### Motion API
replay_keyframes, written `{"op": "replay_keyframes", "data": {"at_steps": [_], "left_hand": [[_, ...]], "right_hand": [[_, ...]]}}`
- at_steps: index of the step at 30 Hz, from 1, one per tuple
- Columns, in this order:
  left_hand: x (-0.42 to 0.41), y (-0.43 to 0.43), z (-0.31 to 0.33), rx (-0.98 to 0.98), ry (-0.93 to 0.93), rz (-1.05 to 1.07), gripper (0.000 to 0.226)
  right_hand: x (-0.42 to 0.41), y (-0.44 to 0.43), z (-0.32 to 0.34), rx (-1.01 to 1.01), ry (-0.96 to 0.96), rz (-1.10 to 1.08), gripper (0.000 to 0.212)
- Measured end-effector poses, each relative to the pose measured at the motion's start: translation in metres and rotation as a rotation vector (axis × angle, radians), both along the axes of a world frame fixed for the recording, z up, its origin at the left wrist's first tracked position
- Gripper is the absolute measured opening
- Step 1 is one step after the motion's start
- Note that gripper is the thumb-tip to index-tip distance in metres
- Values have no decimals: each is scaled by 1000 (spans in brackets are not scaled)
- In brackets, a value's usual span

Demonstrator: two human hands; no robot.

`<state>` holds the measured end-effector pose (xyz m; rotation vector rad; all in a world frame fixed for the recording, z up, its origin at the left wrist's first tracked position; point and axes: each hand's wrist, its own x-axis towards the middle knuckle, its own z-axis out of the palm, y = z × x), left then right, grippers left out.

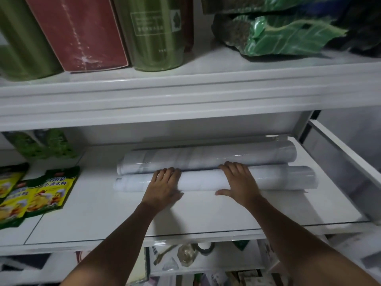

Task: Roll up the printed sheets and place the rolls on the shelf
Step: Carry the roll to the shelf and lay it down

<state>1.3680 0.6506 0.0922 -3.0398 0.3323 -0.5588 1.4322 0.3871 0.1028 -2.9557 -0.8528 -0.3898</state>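
Left hand (pixel 165 186): curled over front roll (pixel 200 181).
Right hand (pixel 237 182): likewise, thumb splayed.
Do: press evenly toward 12, snug against back roll (pixel 206 156), then release.

A red box (pixel 76 32) stands between two green canisters (pixel 156 38); green bags (pixel 288 36) lie rightward, yellow packets (pixel 51 190) lower left.

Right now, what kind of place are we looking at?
Probably a pantry or storage cupboard at home. The white shelves hold yellow food packets, tall green canisters and green bags. The left hand and right hand hold a paper roll lying there.
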Motion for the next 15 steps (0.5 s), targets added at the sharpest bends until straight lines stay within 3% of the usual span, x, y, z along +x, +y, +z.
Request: {"op": "replay_keyframes", "data": {"at_steps": [8, 15], "left_hand": [[-20, -4, 6, 65, 29, -25, 79], [-44, -16, 8, 71, 63, -21, 78]], "right_hand": [[-29, -4, 5, 26, 31, 73, 72], [-55, -16, 1, 14, 39, 138, 75]]}}
